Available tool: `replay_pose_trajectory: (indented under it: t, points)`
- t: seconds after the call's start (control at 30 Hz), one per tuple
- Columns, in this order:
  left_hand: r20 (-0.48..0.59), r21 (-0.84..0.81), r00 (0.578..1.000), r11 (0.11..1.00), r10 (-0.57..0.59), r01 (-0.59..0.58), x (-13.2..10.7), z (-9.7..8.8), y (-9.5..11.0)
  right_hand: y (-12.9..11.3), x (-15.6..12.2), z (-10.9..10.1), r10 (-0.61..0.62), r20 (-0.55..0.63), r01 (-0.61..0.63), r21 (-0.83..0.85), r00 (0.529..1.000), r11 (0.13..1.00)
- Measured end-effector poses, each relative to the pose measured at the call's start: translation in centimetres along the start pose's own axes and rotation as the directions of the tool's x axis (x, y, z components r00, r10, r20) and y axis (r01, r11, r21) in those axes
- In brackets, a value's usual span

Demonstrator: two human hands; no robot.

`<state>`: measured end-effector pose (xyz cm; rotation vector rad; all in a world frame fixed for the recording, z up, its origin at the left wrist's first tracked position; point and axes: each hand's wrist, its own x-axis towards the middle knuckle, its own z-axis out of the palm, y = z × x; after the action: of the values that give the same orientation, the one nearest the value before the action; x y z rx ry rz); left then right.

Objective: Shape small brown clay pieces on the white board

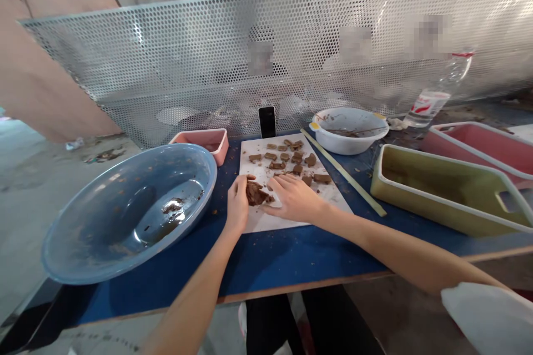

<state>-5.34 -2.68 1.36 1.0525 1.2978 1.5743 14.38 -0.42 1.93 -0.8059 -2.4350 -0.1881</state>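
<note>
Grasping crumbly brown lump (pixel 255 193) w/ L hand (pixel 238 199), fingers wrapped round its L side, prob. to steady it & keep loose bits together. Resting R hand (pixel 293 195) just beside lump's R edge, low over white board (pixel 259 225), fingers bent; can't tell whether pinching any crumbs, w/ fingertips partly hidden. Keeping lump on near part of board, in front of body, prob. for easy reach w/ both hands & less mess on blue tabletop (pixel 275 266). Set out farther up board: small brown pieces (pixel 297 157), some apart, some bunched, likely kept off to avoid bumps from hands. To L, big blue basin (pixel 91 222) w/ wet residue, near enough for short reach; behind it, small pink box (pixel 222 147). Propped upright past board's far edge, by perforated screen (pixel 187 66): phone-like device (pixel 267 122), prob. angled for viewing. Along board's R side, pale strip (pixel 343 172), apparently parked handy. Beyond: smeared white basin (pixel 348 144), water bottle (pixel 431 102), olive box (pixel 412 199) & pinkish-red bin (pixel 487 141), likely put aside to spare elbow room.
</note>
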Motion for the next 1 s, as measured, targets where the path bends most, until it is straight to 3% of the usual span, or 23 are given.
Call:
replay_pose_trajectory:
  t: [0.1, 0.2, 0.43, 0.73, 0.9, 1.0]
  points:
    - [0.046, 0.193, 0.989, 0.97, 0.14, -0.147, -0.7, 0.1, -0.2, -0.6, -0.3, 0.5, -0.035, -0.019, 0.034, -0.038, 0.999, 0.999]
    - [0.129, 0.299, 0.974, 0.929, 0.187, -0.218, -1.5, 0.4, 0.0, -1.0, -0.9, 0.6, -0.061, -0.002, 0.061, -0.048, 0.998, 0.997]
    - [0.251, 0.283, 0.965, 0.948, 0.071, -0.143, -2.1, 0.9, 0.7, -1.6, -1.2, 1.3, -0.093, 0.007, 0.093, -0.038, 0.996, 0.995]
    - [0.158, 0.367, 0.979, 0.913, 0.128, -0.179, -2.2, 1.4, -0.2, -1.8, -1.7, 1.6, -0.046, 0.033, 0.044, 0.075, 0.998, 0.996]
    - [0.195, 0.332, 0.974, 0.927, 0.112, -0.173, -1.9, 1.2, -0.7, -1.9, -1.7, 2.1, -0.059, -0.004, 0.059, 0.086, 0.998, 0.995]
    - [0.225, 0.261, 0.973, 0.96, 0.045, -0.105, -1.6, 1.3, -0.9, -1.7, -1.8, 2.2, -0.081, -0.028, 0.083, 0.11, 0.996, 0.99]
